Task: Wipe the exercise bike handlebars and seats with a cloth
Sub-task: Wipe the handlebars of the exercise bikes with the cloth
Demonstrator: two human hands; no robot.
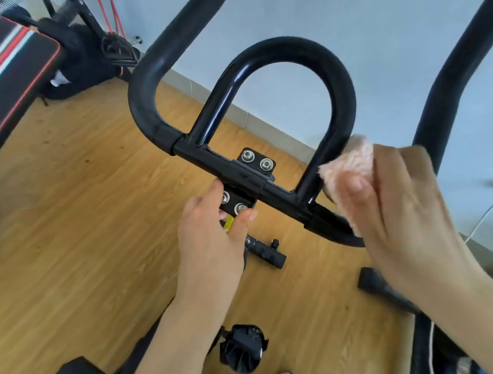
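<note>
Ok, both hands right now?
Left hand grips the black bolted metal clamp.
Right hand holds the pink fluffy cloth against the black handlebar.

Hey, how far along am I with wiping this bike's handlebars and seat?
Done: nothing I can confirm; the handlebar shows no wiped-versus-unwiped difference. In hand: your right hand holds the pink cloth against the right foot of the inner loop, while your left hand grips the centre clamp. Left: likely the loop's top, the left bend, and the seat, which is out of view.
</note>
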